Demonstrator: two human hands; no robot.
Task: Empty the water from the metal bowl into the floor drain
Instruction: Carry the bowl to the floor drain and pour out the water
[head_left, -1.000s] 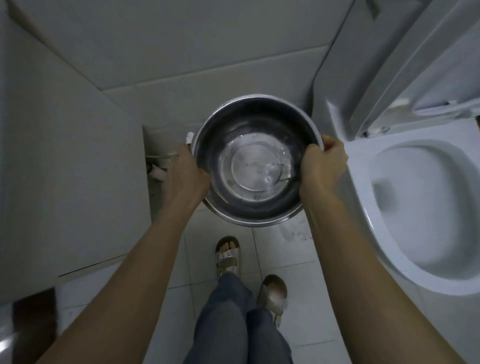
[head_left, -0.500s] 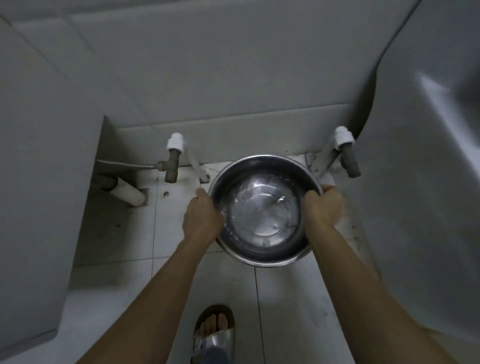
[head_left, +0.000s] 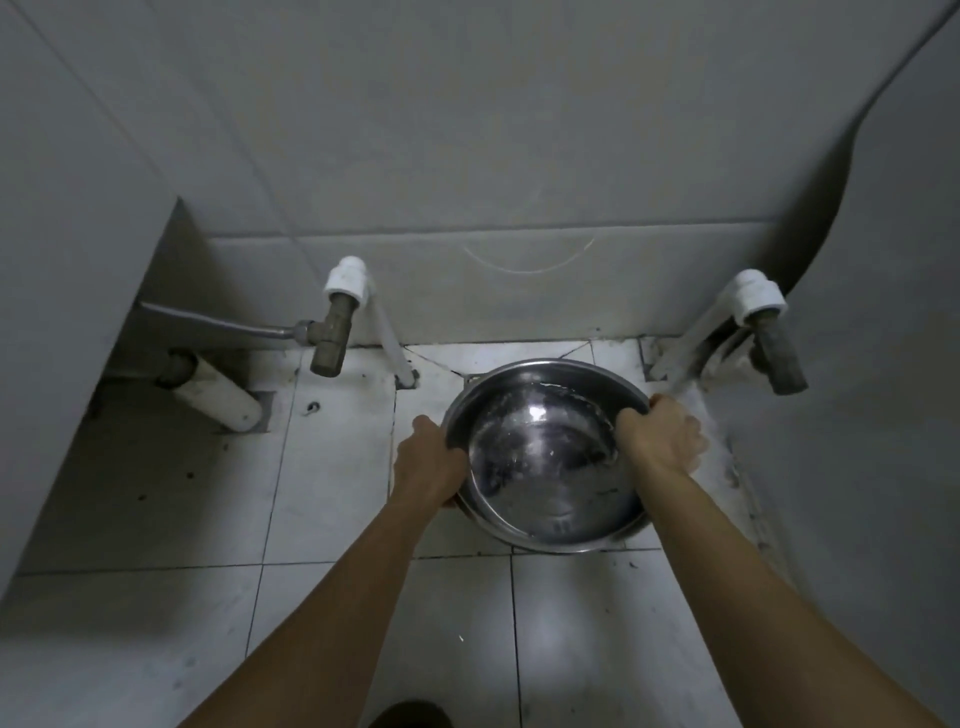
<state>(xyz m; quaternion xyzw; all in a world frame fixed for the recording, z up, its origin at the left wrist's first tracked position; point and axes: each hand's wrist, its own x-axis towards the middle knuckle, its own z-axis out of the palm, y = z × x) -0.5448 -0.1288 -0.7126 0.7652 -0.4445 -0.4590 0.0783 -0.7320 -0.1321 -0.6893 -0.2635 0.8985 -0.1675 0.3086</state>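
Note:
A round metal bowl (head_left: 545, 467) hangs low over the white floor tiles, tilted with its far rim down toward the back wall. Water pools against that far inner side. My left hand (head_left: 426, 462) grips the left rim and my right hand (head_left: 657, 434) grips the right rim. A small corner of the metal floor drain (head_left: 471, 379) shows just past the bowl's far left rim; the bowl hides the rest of it.
Two brass valves on white pipe fittings stick out of the back wall, one at the left (head_left: 335, 325) and one at the right (head_left: 769, 338). A white drain pipe (head_left: 218, 397) enters the floor at the left. A toilet body (head_left: 883, 364) stands at the right.
I have bent lower and the bowl has gone down and forward toward the floor by the back wall. It now tips away from me, and the water has shifted to its far side.

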